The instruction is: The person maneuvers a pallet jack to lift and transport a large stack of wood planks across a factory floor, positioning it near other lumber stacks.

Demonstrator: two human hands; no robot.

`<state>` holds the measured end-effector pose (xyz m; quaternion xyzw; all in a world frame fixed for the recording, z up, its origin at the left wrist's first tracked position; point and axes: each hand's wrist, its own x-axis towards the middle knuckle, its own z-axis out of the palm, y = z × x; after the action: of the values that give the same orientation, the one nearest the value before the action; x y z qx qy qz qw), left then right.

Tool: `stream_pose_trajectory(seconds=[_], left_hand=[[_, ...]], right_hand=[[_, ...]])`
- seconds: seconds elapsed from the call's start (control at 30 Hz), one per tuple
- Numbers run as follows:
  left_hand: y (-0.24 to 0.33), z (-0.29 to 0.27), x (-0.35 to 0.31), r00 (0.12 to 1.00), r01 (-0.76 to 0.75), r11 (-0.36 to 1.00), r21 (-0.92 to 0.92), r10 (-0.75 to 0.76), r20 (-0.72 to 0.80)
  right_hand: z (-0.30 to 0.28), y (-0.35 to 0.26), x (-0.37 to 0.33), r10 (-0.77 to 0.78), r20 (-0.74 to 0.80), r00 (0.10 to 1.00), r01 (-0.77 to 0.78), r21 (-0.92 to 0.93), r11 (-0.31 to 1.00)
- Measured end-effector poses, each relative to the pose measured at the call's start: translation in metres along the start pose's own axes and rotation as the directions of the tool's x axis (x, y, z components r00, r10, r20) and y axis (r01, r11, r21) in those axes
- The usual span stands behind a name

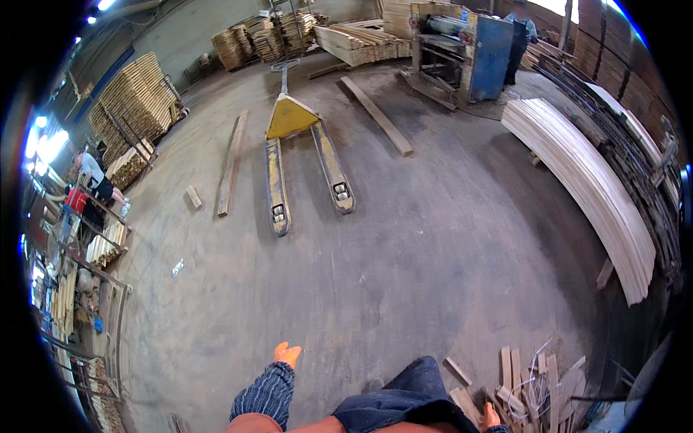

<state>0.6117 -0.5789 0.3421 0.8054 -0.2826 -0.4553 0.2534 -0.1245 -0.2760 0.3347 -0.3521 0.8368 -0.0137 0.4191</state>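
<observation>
My left hand (287,354), in an orange glove below a striped dark sleeve, hangs over the concrete floor with its fingers apart and nothing in it. At the lower edge my right hand (490,417), gloved in orange too, shows only in part beside a heap of wood offcuts (514,368). Its finger shape is too small to make out, and I see no object in it. Ahead stands a yellow pallet jack (294,119), its two forks pointing toward me and bearing no load. Neither hand touches it.
Planks (377,115) lie on either side of the jack, with a short wood block (194,196) farther left. A long stack of boards (585,180) runs along the right. Beyond are a blue machine (492,58) and a person (518,36). Another person (94,173) bends among racks at left.
</observation>
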Motion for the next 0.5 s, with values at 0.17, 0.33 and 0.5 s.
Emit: stream_pose_trajectory(seconds=[0.17, 0.33, 0.5], left_hand=[[0.146, 0.090, 0.047, 0.998, -0.061, 0.967, -0.246, 0.062, -0.004], [0.164, 0.121, 0.112, 0.980, 0.162, 0.984, -0.072, -0.169, -0.102], [0.195, 0.176, 0.110, 0.860, 0.459, 0.848, -0.264, -0.499, -0.106]], right_hand=[[-0.092, -0.055, 0.120, -0.060, -0.254, 0.965, 0.023, -0.146, 0.989], [-0.220, -0.233, 0.277, -0.284, -0.221, 0.933, 0.200, -0.337, 0.920], [-0.364, -0.509, 0.494, -0.053, -0.375, 0.926, 0.164, 0.271, 0.949]])
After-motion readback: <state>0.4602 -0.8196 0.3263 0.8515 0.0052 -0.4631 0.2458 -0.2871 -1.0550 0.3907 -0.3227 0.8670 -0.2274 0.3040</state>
